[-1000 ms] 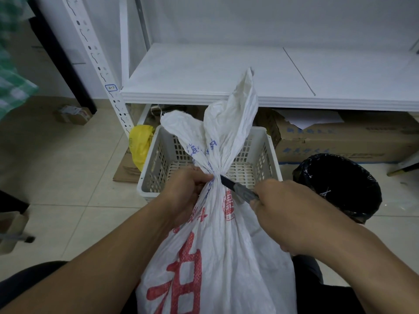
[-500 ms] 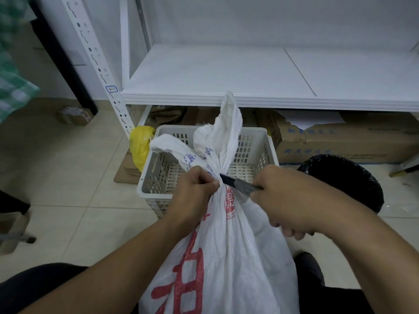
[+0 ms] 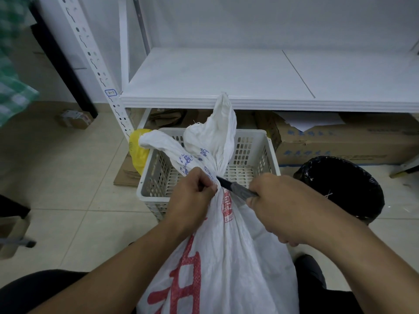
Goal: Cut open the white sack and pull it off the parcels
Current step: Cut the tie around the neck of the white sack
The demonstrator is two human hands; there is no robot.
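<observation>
A white woven sack (image 3: 229, 257) with red and blue print stands between my knees, its neck bunched and tied. My left hand (image 3: 191, 198) is clenched around the neck just below the tie. My right hand (image 3: 278, 202) grips a dark knife (image 3: 235, 188) whose blade tip touches the tied neck from the right. The sack's loose top flaps (image 3: 215, 134) stand up and flop over above the tie. The parcels inside are hidden.
A pale perforated plastic basket (image 3: 269, 152) sits on the floor right behind the sack. A black-lined bin (image 3: 340, 184) is at the right. White shelving (image 3: 226, 80) stands behind, with cardboard boxes (image 3: 340, 141) and a yellow bag (image 3: 138, 152) under it.
The sack's top flaps have sagged lower and the left one flopped outward. My left hand has tightened higher on the neck. The knife stays against the tie.
</observation>
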